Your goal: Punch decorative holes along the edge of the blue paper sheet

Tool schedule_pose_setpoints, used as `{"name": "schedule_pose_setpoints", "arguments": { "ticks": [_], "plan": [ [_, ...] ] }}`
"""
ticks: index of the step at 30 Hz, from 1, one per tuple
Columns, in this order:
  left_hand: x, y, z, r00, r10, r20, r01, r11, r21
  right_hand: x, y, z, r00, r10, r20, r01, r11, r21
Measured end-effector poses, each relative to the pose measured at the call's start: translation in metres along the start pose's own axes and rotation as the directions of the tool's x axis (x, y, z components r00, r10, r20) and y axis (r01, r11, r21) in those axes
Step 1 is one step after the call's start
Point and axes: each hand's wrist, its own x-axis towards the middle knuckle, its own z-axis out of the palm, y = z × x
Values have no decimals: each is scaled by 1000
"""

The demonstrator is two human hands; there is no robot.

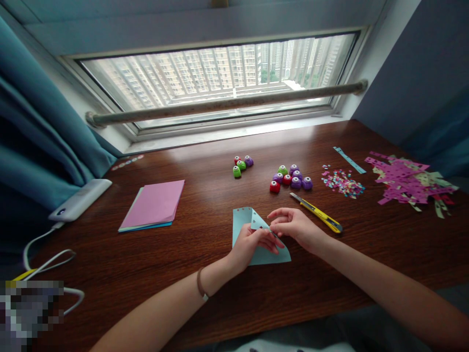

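A light blue sheet of paper [242, 217] lies on the table before me, one corner lifted and folded over, with small punched holes along its edges. My left hand [252, 242] is closed on the folded part, thumb on top. At the fold, my right hand [289, 225] has thumb and fingertips pinched together against the paper's edge. A yellow utility knife [322, 215] rests just beyond my right hand, its blade end pointing up and left. Several red, green and purple craft punches [287, 179] stand behind the sheet.
More punches [241, 165] stand farther back. At left lie stacked coloured paper [157, 203] and a white power bank [80, 200] with a cable. To the right are punched confetti [342, 183], a blue strip [350, 160] and a pile of paper strips [406, 178].
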Motion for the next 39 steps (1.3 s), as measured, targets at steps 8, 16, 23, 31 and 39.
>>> {"name": "schedule_pose_setpoints", "arguments": {
  "ticks": [8, 16, 23, 31, 39],
  "plan": [
    [0, 0, 0, 1000, -9, -23, 9, 1000, 0, 0, 1, -1, 1000, 31, -3, -31, 999, 15],
    [0, 2, 3, 999, -10, -46, 10, 1000, 14, 0, 0, 1, 998, 50, -28, -50, 999, 12],
    [-1, 4, 5, 998, -18, -63, 19, 999, 25, 0, 0, 3, 999, 16, -48, -17, 1000, -20],
    [-1, 5, 4, 997, -27, -69, 29, 999, 24, -2, -1, 5, 997, -2, -83, -2, 999, -54],
    [1, 2, 2, 999, -31, -45, 30, 999, -18, -3, -3, 7, 997, 11, -77, -12, 1000, -8]
  ]
}}
